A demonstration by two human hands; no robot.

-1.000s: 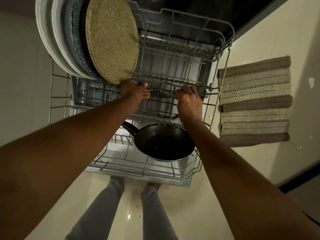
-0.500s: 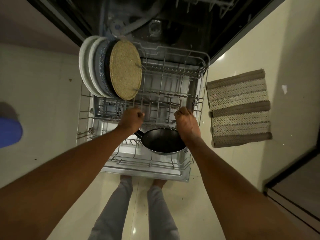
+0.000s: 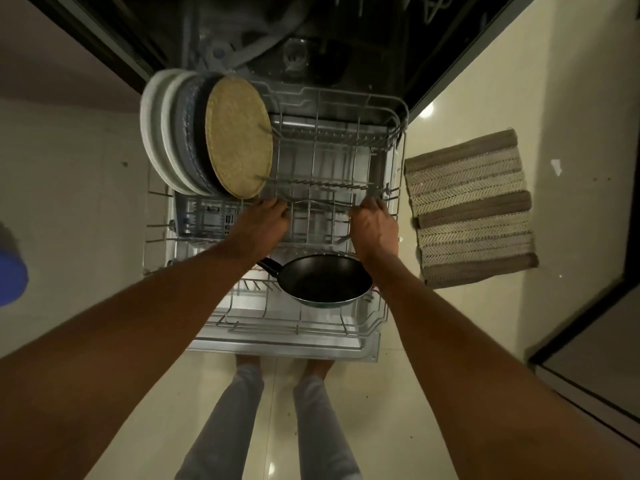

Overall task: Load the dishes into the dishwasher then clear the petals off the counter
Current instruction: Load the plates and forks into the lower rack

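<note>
Seen from above, a person is standing at an open dishwasher [image 3: 346, 46] with both arms reaching down to its pulled-out wire rack [image 3: 332, 157]. The left hand [image 3: 263, 225] is curling its fingers [image 3: 273, 206] shut over a wire bar running across the middle of the rack. The right hand [image 3: 375, 226] is doing the same further along that bar, its fingers [image 3: 372, 204] clenched round the wire near the rack's right side. Neither hand is holding a dish.

The dishes are sitting in the rack. A row of plates [image 3: 166, 133] is standing on edge at the back left, with a round tan speckled plate [image 3: 239, 138] nearest the hands, its lower edge just beyond the left hand. A black frying pan [image 3: 323, 278] is lying in the front section, just below both wrists, its handle pointing left under the left forearm.

A striped mat [image 3: 471, 209] is lying on the floor to the right of the rack.
</note>
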